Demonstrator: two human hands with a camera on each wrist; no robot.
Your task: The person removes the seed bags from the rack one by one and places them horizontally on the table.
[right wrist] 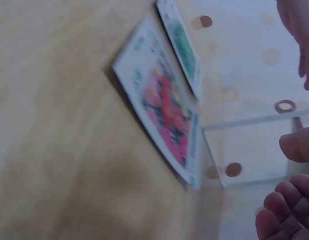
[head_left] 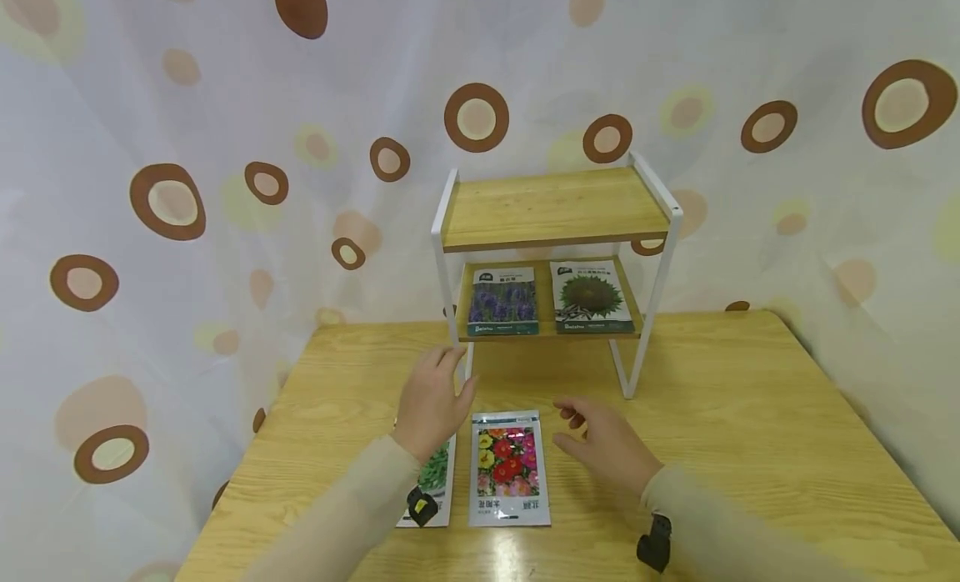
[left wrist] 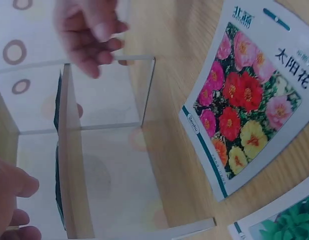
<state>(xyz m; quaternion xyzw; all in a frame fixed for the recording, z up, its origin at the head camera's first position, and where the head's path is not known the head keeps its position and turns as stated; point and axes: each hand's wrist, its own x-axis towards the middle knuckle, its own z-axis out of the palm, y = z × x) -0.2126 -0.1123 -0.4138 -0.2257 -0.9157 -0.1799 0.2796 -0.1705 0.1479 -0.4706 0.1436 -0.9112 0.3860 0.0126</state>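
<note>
Two seed packets lie on the table in the head view. One shows red, pink and yellow flowers (head_left: pixel 509 469); the other, with green leaves (head_left: pixel 437 474), is partly covered by my left forearm. Above this leafy packet, near the shelf's front left leg, hovers my left hand (head_left: pixel 433 404), fingers loosely bent and holding nothing. To the right of the flower packet is my right hand (head_left: pixel 606 442), its fingers loosely curled around nothing. On the rack's lower shelf rest a purple lavender packet (head_left: pixel 503 302) and a sunflower packet (head_left: pixel 591 297), side by side.
A two-tier rack with a wooden top board (head_left: pixel 555 205) and white metal frame (head_left: pixel 658 273) stands at the back of the wooden table (head_left: pixel 750 432). Behind it hangs a white curtain (head_left: pixel 360 73) patterned with brown ovals.
</note>
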